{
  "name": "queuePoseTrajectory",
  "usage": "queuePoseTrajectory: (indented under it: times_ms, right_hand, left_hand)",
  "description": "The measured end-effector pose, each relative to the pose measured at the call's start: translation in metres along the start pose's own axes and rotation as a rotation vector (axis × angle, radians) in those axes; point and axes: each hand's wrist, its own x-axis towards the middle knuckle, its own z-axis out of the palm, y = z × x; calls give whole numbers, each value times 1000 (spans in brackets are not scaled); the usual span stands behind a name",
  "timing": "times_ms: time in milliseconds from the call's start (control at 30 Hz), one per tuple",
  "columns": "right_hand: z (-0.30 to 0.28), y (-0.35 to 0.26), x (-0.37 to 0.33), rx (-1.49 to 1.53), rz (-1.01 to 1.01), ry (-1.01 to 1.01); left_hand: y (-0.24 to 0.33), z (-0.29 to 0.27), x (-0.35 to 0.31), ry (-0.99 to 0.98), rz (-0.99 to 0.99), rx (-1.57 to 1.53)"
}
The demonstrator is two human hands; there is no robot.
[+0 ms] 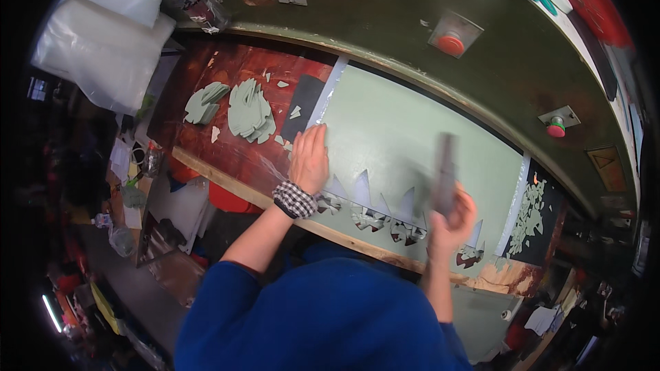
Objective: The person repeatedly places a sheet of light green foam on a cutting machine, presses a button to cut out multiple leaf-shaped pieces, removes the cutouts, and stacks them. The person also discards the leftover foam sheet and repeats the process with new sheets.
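A pale green sheet [419, 117] lies on the work table, with jagged cut-outs [368, 216] along its near edge. My left hand [309, 161] rests flat at the sheet's left border, fingers stretched out and nothing held; a checked band is round its wrist. Over the sheet's near right part, my right hand [454, 223] grips a dark, narrow bar [445, 172], raised upright. Motion smears the bar, so its exact kind cannot be made out. Left of my left hand, stacks of cut green pieces [251, 111] sit on the reddish board [295, 65].
Small green scraps [529, 216] cover a dark strip at the table's right. A wooden rail [220, 177] edges the near side. The dark green machine panel [371, 7] across the back carries a red button [450, 45] and another red button [555, 128]. Plastic bags [100, 48] hang far left.
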Motion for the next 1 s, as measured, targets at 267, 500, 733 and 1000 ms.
queuePoseTrajectory:
  times_ms: [267,500,733,1000]
  right_hand:
    - [169,60,0,-616,-218,-164]
    - [170,61,4,-732,-307,-218]
    - [55,37,29,-508,-149,63]
    - [-113,-38,61,-1071,-413,755]
  left_hand:
    - [-5,-2,-3,58,-71,-281]
    - [-9,6,-3,114,29,-310]
    - [-19,-16,-21,195,1,-352]
    - [-40,-32,-99,62,34,31]
